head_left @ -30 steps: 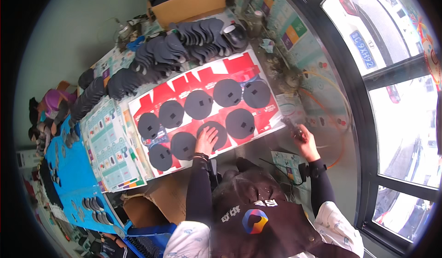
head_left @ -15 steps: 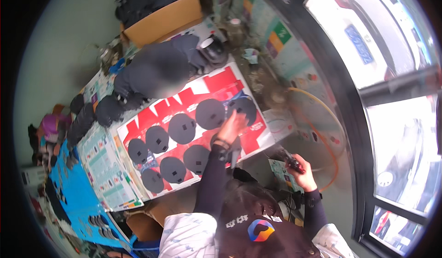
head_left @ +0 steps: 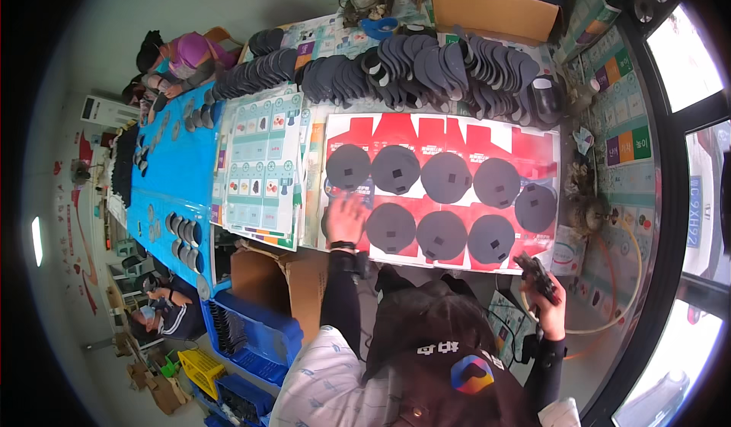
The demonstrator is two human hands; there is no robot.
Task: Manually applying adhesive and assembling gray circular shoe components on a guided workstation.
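My left hand (head_left: 346, 220) lies over the left end of the red and white board (head_left: 445, 126), its fingers spread. Beneath it a round dark grey piece (head_left: 325, 223) is mostly hidden. Several more flat dark grey round pieces, such as one nearby (head_left: 391, 227), lie in two rough rows, each with a small black square on it. Off the board's near right corner, my right hand (head_left: 550, 309) is closed around a dark spray gun (head_left: 537, 278), which points up and away from me.
Fanned rows of dark insole-shaped pieces (head_left: 415, 65) line the table behind the board, with a cardboard box (head_left: 495, 19) beyond. A pale hose (head_left: 628, 305) loops at the right. Left are a blue table (head_left: 171, 172), blue crates (head_left: 251, 328) and other people (head_left: 190, 54).
My left hand has moved from the board's right end to its left end. My right hand keeps hold of the spray gun. The whole view has swung round.
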